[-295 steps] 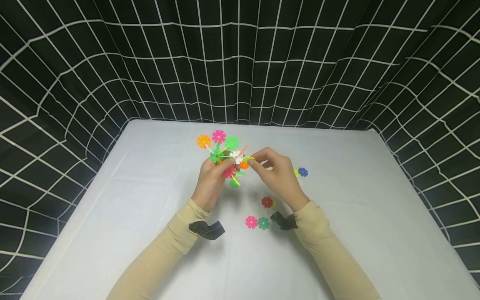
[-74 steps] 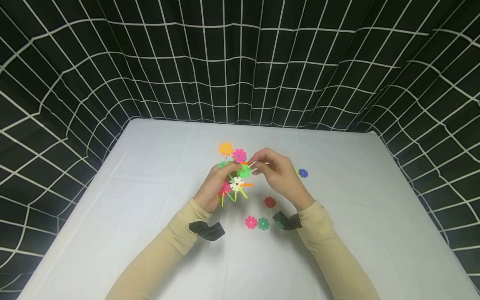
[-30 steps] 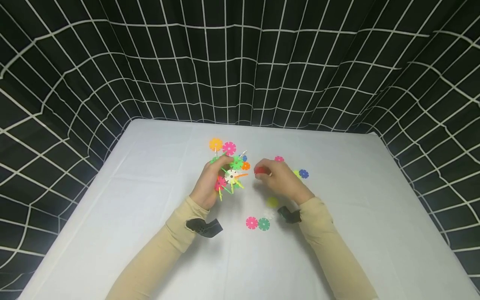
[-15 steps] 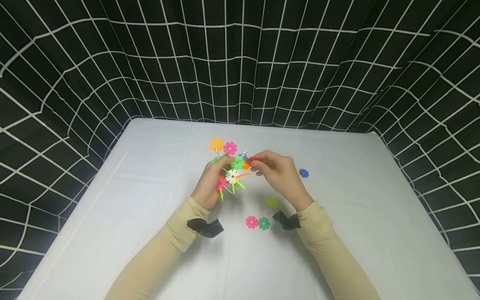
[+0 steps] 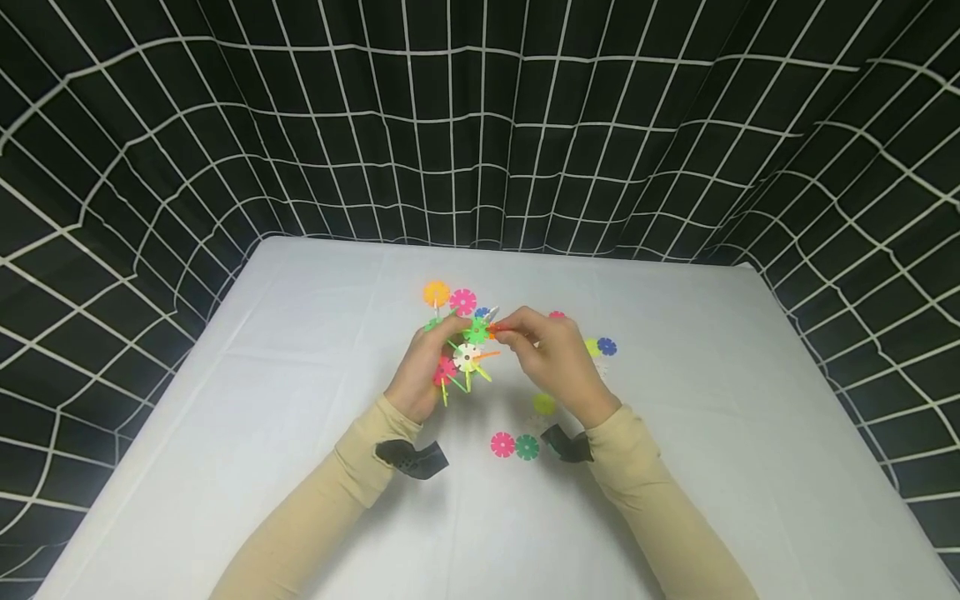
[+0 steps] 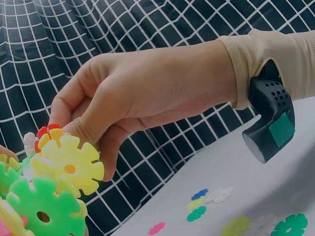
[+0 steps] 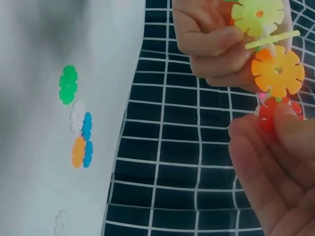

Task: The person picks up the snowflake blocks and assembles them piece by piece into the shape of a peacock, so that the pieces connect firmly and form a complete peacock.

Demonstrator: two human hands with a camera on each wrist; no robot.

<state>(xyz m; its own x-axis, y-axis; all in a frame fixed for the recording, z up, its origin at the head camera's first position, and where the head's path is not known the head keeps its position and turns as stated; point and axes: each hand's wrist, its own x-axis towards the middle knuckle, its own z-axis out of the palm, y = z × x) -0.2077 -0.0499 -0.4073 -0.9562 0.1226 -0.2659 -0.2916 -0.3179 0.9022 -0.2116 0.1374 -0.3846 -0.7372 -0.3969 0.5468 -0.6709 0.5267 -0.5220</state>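
Observation:
My left hand (image 5: 420,367) grips a cluster of joined plastic snowflake discs (image 5: 466,357) above the table, its thumb lying against a green disc (image 5: 476,331). The cluster mixes orange, pink, green, white, blue and yellow slotted discs, some standing edge-on. Between thumb and fingers, my right hand (image 5: 558,358) pinches a red snowflake disc (image 7: 267,117) at the cluster's right side. In the right wrist view the red disc meets the edge of an orange disc (image 7: 278,71); whether their slots interlock I cannot tell. A yellow disc (image 6: 74,164) partly covers this spot in the left wrist view.
Loose discs lie on the white table (image 5: 300,433): pink (image 5: 502,444) and dark green (image 5: 527,447) side by side in front, yellow (image 5: 544,404) behind them, blue (image 5: 607,346) at right. A dark gridded curtain (image 5: 480,125) surrounds the table's back and sides.
About a second ago the red disc was apart from the cluster in my right hand; it has come left against the orange disc. Earlier it lay on the table. The left hand keeps its hold.

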